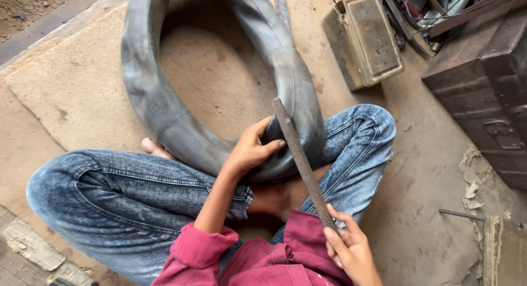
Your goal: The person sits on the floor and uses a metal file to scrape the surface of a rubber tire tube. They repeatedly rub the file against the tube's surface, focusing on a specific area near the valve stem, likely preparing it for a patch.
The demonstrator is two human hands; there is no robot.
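I sit cross-legged on the floor in blue jeans with a grey rubber inner tube lying across my legs. My left hand presses on the near part of the tube, thumb and fingers spread around a pinched fold. My right hand grips the lower end of a long flat metal file. The file slants up and left, and its tip rests on the tube just above my left thumb.
A dusty old battery case lies at the upper right. Dark metal boxes stand along the right edge, with scrap straps and wires behind them. A thin metal rod and paper scraps lie on the floor at the right.
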